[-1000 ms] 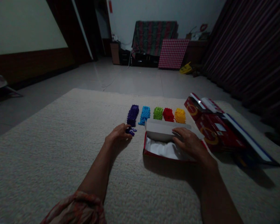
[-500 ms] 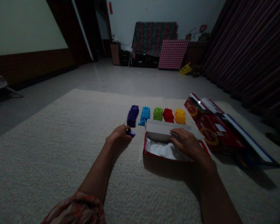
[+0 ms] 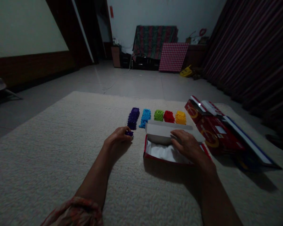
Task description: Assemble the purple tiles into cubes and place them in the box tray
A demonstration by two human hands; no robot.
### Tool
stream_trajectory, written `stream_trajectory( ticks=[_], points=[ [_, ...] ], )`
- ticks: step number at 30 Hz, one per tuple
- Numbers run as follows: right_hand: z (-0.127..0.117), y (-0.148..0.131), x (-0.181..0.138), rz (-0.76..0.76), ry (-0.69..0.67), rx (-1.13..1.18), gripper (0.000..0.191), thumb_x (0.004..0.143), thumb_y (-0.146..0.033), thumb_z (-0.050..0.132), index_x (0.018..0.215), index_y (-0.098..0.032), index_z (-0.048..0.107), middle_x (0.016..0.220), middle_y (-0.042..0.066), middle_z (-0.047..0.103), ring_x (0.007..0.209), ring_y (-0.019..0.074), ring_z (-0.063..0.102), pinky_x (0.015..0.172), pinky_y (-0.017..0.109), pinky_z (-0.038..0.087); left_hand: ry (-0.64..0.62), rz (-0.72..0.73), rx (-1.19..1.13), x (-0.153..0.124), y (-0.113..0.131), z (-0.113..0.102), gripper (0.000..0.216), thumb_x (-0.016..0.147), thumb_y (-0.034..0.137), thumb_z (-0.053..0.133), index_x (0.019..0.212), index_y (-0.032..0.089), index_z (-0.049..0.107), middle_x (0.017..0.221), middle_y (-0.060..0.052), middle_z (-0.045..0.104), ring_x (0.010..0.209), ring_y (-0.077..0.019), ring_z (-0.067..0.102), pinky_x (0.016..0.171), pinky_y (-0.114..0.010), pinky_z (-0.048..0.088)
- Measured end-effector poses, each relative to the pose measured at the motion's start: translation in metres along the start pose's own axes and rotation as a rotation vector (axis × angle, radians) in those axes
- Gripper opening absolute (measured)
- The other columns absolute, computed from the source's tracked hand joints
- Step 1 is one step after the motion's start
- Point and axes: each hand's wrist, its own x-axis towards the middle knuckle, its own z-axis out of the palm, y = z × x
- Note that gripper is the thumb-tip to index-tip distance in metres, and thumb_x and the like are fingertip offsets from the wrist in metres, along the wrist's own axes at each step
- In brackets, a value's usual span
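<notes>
Between the thumb and fingers of my left hand (image 3: 118, 136) is a small dark purple plastic piece (image 3: 129, 133), held low over the blanket. Just beyond it lies a purple stack of bumpy pieces (image 3: 133, 118). My right hand (image 3: 186, 142) is over an open red and white cardboard box (image 3: 155, 128), its fingers stretched out and a little apart near the raised flap. White lining (image 3: 161, 151) shows inside the box. Behind the flap sit a light blue stack (image 3: 145, 117), a green stack (image 3: 158, 115), a red stack (image 3: 169, 116) and a yellow stack (image 3: 180, 117).
Several dark red boxes (image 3: 217, 135) stand at the right on the cream quilted blanket (image 3: 68, 157), with a dark blue-edged lid (image 3: 252, 142) leaning over them. Farther back are a tiled floor (image 3: 141, 83), a covered cabinet (image 3: 155, 40) and a dark curtain (image 3: 254, 56).
My left hand stays pinched on the purple piece, which has turned slightly and shows less beyond the fingers. My right hand remains over the box. The whole view has shifted a little.
</notes>
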Motion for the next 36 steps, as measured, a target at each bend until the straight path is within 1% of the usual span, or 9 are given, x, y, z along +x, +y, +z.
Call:
stream_trajectory(
  ticks=[3, 6, 10, 13, 16, 20, 25, 28, 36],
  points=[
    [-0.002, -0.008, 0.002, -0.023, 0.048, 0.050, 0.031, 0.091, -0.023, 0.055, 0.118, -0.015, 0.068, 0.118, 0.019, 0.073, 0.110, 0.0335, 0.069, 0.096, 0.054, 0.055, 0.054, 0.036, -0.198, 0.001, 0.020, -0.012, 0.037, 0.069, 0.037, 0.075, 0.099, 0.016, 0.067, 0.087, -0.004, 0.066, 0.074, -0.0182, 0.060, 0.067, -0.031, 0.047],
    [-0.003, -0.019, 0.005, -0.066, 0.107, 0.109, 0.032, 0.092, -0.021, 0.055, 0.120, -0.014, 0.066, 0.119, 0.018, 0.072, 0.112, 0.0321, 0.069, 0.095, 0.051, 0.056, 0.007, 0.139, -0.387, 0.006, 0.050, -0.015, 0.040, 0.070, 0.041, 0.077, 0.100, 0.016, 0.065, 0.080, -0.001, 0.061, 0.067, -0.0134, 0.055, 0.061, -0.027, 0.045],
    [-0.001, -0.037, 0.008, -0.145, 0.222, 0.221, 0.035, 0.091, -0.018, 0.058, 0.126, -0.015, 0.061, 0.122, 0.017, 0.070, 0.115, 0.0287, 0.067, 0.098, 0.047, 0.056, -0.092, 0.292, -0.492, 0.014, 0.089, -0.005, 0.039, 0.067, 0.038, 0.081, 0.095, 0.014, 0.068, 0.087, -0.002, 0.063, 0.075, -0.0137, 0.057, 0.067, -0.027, 0.048],
    [0.000, -0.050, 0.009, -0.189, 0.269, 0.283, 0.044, 0.090, -0.015, 0.060, 0.134, -0.019, 0.055, 0.130, 0.015, 0.066, 0.123, 0.0272, 0.062, 0.103, 0.047, 0.053, -0.176, 0.377, -0.541, 0.016, 0.106, 0.004, 0.036, 0.070, 0.037, 0.080, 0.097, 0.014, 0.070, 0.090, -0.003, 0.066, 0.081, -0.0148, 0.060, 0.074, -0.028, 0.050],
    [0.001, -0.061, 0.009, -0.233, 0.284, 0.331, 0.050, 0.089, -0.012, 0.061, 0.138, -0.023, 0.053, 0.137, 0.014, 0.061, 0.129, 0.0266, 0.057, 0.108, 0.047, 0.050, -0.209, 0.432, -0.579, 0.015, 0.113, 0.013, 0.036, 0.073, 0.035, 0.080, 0.101, 0.015, 0.072, 0.097, -0.005, 0.070, 0.089, -0.0171, 0.063, 0.082, -0.031, 0.051],
    [0.006, -0.062, 0.011, -0.216, 0.334, 0.361, 0.039, 0.089, -0.011, 0.062, 0.127, -0.021, 0.061, 0.124, 0.013, 0.065, 0.120, 0.0257, 0.062, 0.101, 0.044, 0.054, -0.223, 0.414, -0.598, 0.014, 0.120, 0.027, 0.034, 0.074, 0.034, 0.079, 0.101, 0.014, 0.074, 0.098, -0.007, 0.073, 0.091, -0.0192, 0.065, 0.086, -0.033, 0.052],
    [0.007, -0.050, 0.011, -0.085, 0.367, 0.358, 0.023, 0.090, -0.015, 0.063, 0.112, -0.020, 0.066, 0.108, 0.010, 0.069, 0.101, 0.0236, 0.067, 0.085, 0.039, 0.059, -0.106, 0.407, -0.507, 0.016, 0.128, 0.038, 0.034, 0.079, 0.030, 0.073, 0.109, 0.014, 0.074, 0.108, -0.009, 0.075, 0.101, -0.0213, 0.067, 0.092, -0.034, 0.052],
    [0.003, -0.046, 0.010, -0.058, 0.323, 0.361, 0.020, 0.090, -0.017, 0.065, 0.110, -0.021, 0.066, 0.103, 0.008, 0.069, 0.095, 0.0223, 0.068, 0.081, 0.037, 0.059, -0.078, 0.454, -0.427, 0.016, 0.128, 0.039, 0.034, 0.083, 0.029, 0.067, 0.112, 0.012, 0.073, 0.109, -0.010, 0.075, 0.099, -0.0206, 0.067, 0.090, -0.033, 0.053],
    [0.000, -0.044, 0.008, -0.004, 0.116, 0.233, 0.024, 0.086, -0.015, 0.070, 0.110, -0.020, 0.067, 0.098, 0.008, 0.070, 0.093, 0.0237, 0.067, 0.083, 0.039, 0.055, -0.080, 0.496, -0.199, 0.015, 0.125, 0.036, 0.029, 0.084, 0.024, 0.064, 0.109, 0.012, 0.076, 0.089, -0.006, 0.075, 0.080, -0.0163, 0.066, 0.073, -0.028, 0.051]
  ],
)
